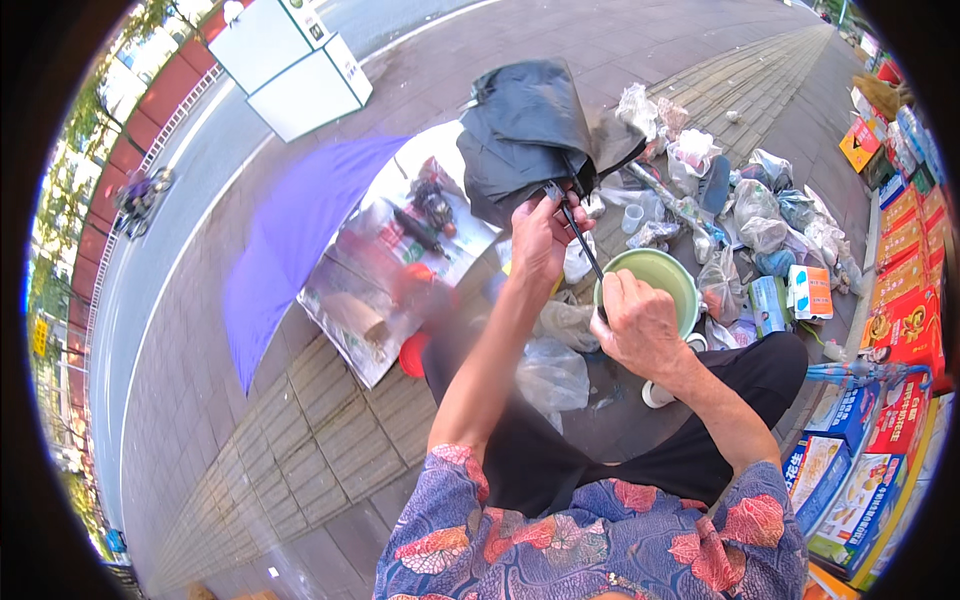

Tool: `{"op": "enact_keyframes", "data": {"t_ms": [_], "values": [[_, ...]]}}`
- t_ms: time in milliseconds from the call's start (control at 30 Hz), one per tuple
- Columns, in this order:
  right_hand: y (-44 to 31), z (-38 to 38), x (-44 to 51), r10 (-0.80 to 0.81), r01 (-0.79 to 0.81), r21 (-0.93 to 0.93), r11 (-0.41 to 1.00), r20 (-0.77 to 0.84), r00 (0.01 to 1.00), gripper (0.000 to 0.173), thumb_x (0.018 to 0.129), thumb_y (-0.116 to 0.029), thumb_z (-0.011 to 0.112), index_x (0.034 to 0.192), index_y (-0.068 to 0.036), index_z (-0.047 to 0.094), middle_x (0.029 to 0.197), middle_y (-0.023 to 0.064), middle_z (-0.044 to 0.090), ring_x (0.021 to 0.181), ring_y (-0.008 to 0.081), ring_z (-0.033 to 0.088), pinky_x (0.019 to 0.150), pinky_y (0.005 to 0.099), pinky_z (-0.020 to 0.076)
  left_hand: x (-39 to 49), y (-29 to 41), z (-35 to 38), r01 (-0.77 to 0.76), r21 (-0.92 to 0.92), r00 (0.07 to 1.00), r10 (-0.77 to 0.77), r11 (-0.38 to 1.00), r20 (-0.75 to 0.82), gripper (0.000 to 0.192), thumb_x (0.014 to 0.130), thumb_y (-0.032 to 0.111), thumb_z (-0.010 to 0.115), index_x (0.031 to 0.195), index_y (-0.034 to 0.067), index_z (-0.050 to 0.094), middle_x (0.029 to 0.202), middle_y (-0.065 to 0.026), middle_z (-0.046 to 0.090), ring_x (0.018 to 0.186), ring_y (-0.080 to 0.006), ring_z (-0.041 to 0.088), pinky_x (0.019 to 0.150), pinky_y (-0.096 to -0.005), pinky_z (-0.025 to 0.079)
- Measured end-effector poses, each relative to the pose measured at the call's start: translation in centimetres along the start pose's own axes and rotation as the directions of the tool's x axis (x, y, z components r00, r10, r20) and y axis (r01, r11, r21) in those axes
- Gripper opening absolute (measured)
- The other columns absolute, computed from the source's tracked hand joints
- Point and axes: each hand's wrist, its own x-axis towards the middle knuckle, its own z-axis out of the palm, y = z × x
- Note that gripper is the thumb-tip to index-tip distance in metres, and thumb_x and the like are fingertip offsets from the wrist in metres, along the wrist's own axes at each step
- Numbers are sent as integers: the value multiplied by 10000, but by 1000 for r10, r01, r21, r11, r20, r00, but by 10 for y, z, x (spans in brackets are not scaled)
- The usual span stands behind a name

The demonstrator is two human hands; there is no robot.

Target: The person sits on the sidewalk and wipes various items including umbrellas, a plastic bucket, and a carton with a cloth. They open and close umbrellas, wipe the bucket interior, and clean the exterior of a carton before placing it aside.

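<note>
A black folding umbrella (pixel 521 135), its cloth bunched up, is held above the pavement in front of me. My left hand (pixel 544 232) grips its shaft close under the cloth. Lower down, my right hand (pixel 641 322) is closed around the handle end of the same shaft, over a pale green plastic basin (pixel 660 274). To the left, an opened purple umbrella (pixel 307 225) stands beside a sheet (pixel 480 240) laid on the ground with small items on it. Clear plastic bags (pixel 555 375) lie between my legs.
Many filled plastic bags (pixel 757 214) are spread on the right, with a grey slipper (pixel 716 184) and an orange-white box (pixel 810 292) among them. Stacked drink cartons (pixel 862 502) line the right edge. A white cabinet-like box (pixel 300 75) stands by the road. A red container (pixel 414 354) is near my left knee.
</note>
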Motion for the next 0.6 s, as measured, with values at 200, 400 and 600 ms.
{"op": "enact_keyframes", "data": {"t_ms": [200,400,600], "values": [[1,10,4,197,-109,472,875,-141,970,216,763,-139,675,877,-7,546,752,144,578,630,300,600,580,390,471,22,-15,-4,175,-195,984,-180,965,-8,279,978,291,510,966,21,578,823,-95,624,698,-222,606,742,-443,542],[-1,28,-2,452,-196,980,-26,186,872,204,821,-129,623,977,1,603,780,-42,564,668,37,496,621,199,413,29,-16,7,99,-171,991,-81,980,110,254,986,272,528,1007,28,596,857,-110,654,727,-218,647,701,-392,566],[-16,73,-8,340,121,447,-886,450,826,318,877,-328,521,932,-15,541,824,104,553,725,234,568,696,345,507,24,-2,26,41,-58,947,-20,997,320,176,962,185,559,998,16,591,904,-129,642,774,-259,642,722,-404,544]]}}
